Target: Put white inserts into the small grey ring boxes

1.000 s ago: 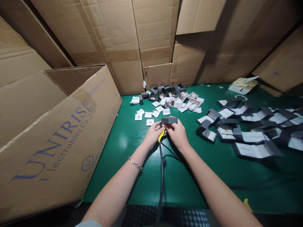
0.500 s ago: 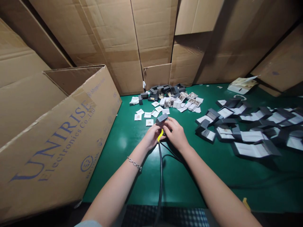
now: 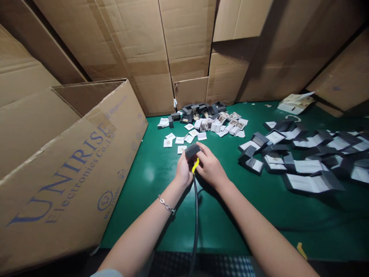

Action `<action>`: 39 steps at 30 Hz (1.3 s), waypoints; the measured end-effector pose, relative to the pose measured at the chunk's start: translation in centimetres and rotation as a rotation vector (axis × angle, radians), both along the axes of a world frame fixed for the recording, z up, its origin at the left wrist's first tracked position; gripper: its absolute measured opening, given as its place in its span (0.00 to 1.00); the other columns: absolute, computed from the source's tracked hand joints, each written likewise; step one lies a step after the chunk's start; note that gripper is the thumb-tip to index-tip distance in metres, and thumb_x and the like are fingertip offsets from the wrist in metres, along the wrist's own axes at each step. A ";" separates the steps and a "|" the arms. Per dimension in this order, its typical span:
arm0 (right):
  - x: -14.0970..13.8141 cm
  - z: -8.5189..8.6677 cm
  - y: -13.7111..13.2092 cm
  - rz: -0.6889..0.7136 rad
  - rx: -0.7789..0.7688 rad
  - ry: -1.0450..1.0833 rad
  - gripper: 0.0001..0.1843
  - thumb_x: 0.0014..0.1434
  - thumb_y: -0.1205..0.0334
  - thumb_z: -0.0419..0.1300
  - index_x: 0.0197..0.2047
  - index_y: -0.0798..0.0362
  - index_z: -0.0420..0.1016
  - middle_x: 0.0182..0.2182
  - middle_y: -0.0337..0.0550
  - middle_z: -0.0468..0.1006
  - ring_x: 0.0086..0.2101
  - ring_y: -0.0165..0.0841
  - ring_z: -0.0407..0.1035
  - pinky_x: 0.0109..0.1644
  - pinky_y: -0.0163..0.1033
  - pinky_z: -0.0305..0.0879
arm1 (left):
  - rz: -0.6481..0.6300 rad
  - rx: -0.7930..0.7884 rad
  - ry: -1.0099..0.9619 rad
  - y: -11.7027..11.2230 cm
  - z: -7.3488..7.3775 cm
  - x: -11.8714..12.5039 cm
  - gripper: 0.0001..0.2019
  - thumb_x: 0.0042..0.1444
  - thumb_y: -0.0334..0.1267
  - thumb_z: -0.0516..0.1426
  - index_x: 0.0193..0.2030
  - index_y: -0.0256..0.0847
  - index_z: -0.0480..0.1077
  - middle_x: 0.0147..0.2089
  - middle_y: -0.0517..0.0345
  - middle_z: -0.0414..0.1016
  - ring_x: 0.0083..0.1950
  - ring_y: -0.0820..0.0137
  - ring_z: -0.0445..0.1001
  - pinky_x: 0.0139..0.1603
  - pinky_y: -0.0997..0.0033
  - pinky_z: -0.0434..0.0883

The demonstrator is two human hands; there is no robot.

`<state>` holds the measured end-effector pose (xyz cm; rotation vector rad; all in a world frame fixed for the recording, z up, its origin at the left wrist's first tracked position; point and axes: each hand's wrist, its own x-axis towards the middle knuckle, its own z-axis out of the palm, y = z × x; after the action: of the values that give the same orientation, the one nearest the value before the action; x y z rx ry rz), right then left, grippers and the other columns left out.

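Note:
Between my two hands, over the middle of the green table, is a small dark grey box. My left hand grips it from the left side. From the right, the fingers of my right hand close on its other side. A yellow strip hangs just below the box, by my fingers, above a black cable that runs down past the table's front edge. My palms hide how cable and strip are held. Small white square packets lie just beyond my hands.
A large cardboard carton stands at the left. Several opened dark boxes with white inserts spread over the right side. Dark boxes and white folded papers are heaped at the back of the green table, before stacked cartons.
The grey box has come slightly nearer and to the left, and its tilt has changed. Both hands have shifted around it. A side loop of the cable by my right wrist shows less.

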<state>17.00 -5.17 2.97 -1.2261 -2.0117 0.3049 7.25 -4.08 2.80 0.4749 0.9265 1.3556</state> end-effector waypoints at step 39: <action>0.6 -0.2 1.2 -0.098 -0.215 -0.062 0.16 0.57 0.67 0.49 0.44 0.52 0.74 0.59 0.50 0.59 0.52 0.40 0.64 0.52 0.44 0.64 | -0.218 0.129 0.059 -0.1 -1.5 -0.3 0.12 0.54 0.43 0.53 0.42 0.39 0.68 0.25 0.62 0.67 0.21 0.78 0.63 0.20 0.81 0.60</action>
<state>17.57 -3.95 2.81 -1.4786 -2.0030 0.4489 6.90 -4.21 1.31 0.6974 0.8127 1.2115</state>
